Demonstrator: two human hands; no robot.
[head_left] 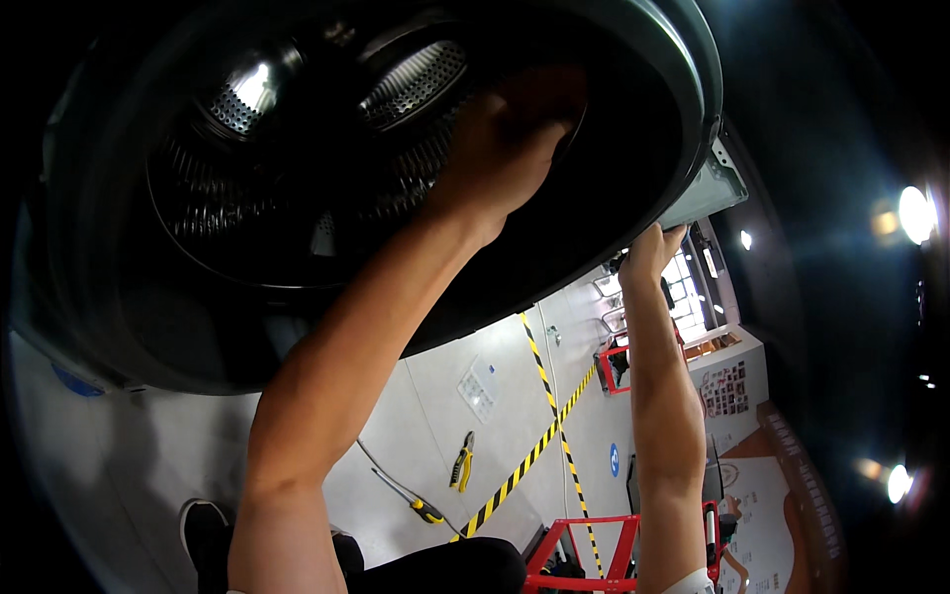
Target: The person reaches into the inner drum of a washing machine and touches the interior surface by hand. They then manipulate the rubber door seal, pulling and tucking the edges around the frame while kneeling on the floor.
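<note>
L hand (505, 148) up inside the dark round opening, in front of the metal drum (218, 203); wrist bent, fingers curled fwd into deep shadow. L grip: can't tell if together, apart or clamped on smth. Poss. touching the inner R side of the opening, but too dark there to be sure.

R hand (648, 252) outside, low on R, fingers up just below the dark ring (698, 59) & next to the pale panel (708, 193). R grip: fingertips partly hidden, can't tell if closed on the edge or only resting there.

Drum fills upper L of view, overhead, mouth facing the person; ribbed wall, perforated bright paddles (416, 84) w/ strong glare on one. Ring runs all round the mouth.

Below, on grey floor (426, 426): pliers (462, 465), yel/blk handles, lying alone; near them a yel/blk-handled tool (427, 512) w/ long thin shaft or cable, unclear which; clear flat box (479, 388) farther off. Yel/blk striped tape (515, 480) crosses btwn the arms. Red frame (625, 544) at bottom, L of R forearm. Dark shoe (205, 525) bottom L.
</note>
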